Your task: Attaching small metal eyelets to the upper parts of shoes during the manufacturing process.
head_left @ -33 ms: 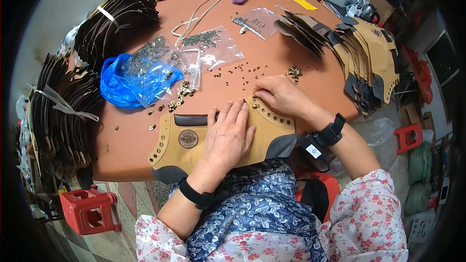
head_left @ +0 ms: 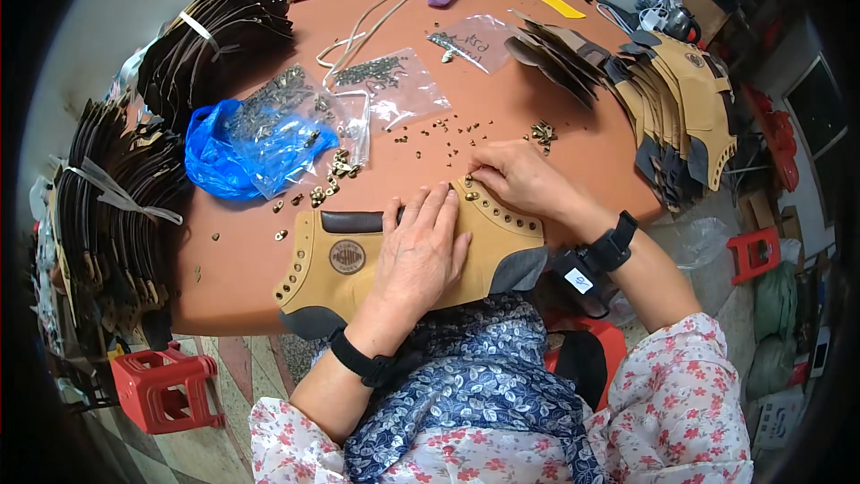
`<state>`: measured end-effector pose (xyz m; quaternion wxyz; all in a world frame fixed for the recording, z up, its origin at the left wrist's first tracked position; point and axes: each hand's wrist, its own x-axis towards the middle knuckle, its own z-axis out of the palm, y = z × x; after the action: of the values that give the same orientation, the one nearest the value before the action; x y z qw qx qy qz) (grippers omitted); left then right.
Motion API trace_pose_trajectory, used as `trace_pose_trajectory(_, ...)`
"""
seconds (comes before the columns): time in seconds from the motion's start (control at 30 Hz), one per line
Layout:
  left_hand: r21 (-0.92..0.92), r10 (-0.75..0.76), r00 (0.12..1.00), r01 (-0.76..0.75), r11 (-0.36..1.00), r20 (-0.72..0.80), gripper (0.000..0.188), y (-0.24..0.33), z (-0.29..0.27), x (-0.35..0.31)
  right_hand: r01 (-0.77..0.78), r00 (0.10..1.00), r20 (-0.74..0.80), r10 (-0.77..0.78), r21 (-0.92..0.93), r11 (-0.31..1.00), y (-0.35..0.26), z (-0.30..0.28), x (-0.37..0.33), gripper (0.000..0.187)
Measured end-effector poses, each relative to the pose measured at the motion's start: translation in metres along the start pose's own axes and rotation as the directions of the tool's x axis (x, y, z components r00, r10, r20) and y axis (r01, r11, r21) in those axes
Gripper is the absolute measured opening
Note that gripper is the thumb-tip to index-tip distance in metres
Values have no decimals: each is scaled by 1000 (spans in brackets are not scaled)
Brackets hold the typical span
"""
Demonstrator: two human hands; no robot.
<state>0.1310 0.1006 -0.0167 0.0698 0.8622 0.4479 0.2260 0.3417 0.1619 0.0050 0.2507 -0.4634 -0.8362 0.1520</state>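
A tan shoe upper (head_left: 484, 242) with dark grey suede corners lies at the table's near edge, its two eyelet rows pointing away from me. My left hand (head_left: 419, 246) rests flat on its middle, fingers stretched out over the dark brown padded collar (head_left: 345, 222). At the far end of the right eyelet row, my right hand (head_left: 506, 175) is closed in a pinch. What sits between those fingertips is too small to make out. Just below them a brass lacing hook (head_left: 471, 196) shows on the upper. A round dark badge (head_left: 348, 256) marks the left side.
Loose brass hooks (head_left: 340, 164) and small rivets (head_left: 451, 141) lie beyond the upper. Clear bags of fittings (head_left: 394, 81) and a blue plastic bag (head_left: 215, 152) sit further back. Stacked dark pieces (head_left: 116, 215) flank the left; more tan uppers (head_left: 672, 99) stand right. Red stool (head_left: 166, 390).
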Motion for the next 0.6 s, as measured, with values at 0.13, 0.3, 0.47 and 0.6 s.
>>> trace_pose_trajectory(0.13,5,10,1000,-10,1000,-6,50,0,1,0,-12,999,-40,11,-26,1000,-2,3,-10,12)
trace_pose_trajectory(0.3,-10,-5,1000,5,1000,11,50,1,-1,1,-29,994,-106,30,4,1000,-10,5,-15,10)
trace_pose_trajectory(0.47,-1,-7,1000,7,1000,16,50,1,-1,2,34,994,-101,-30,40,999,-7,4,-12,12)
trace_pose_trajectory(0.6,3,0,1000,0,1000,7,49,1,0,1,38,999,-36,-39,-22,999,0,3,-12,14)
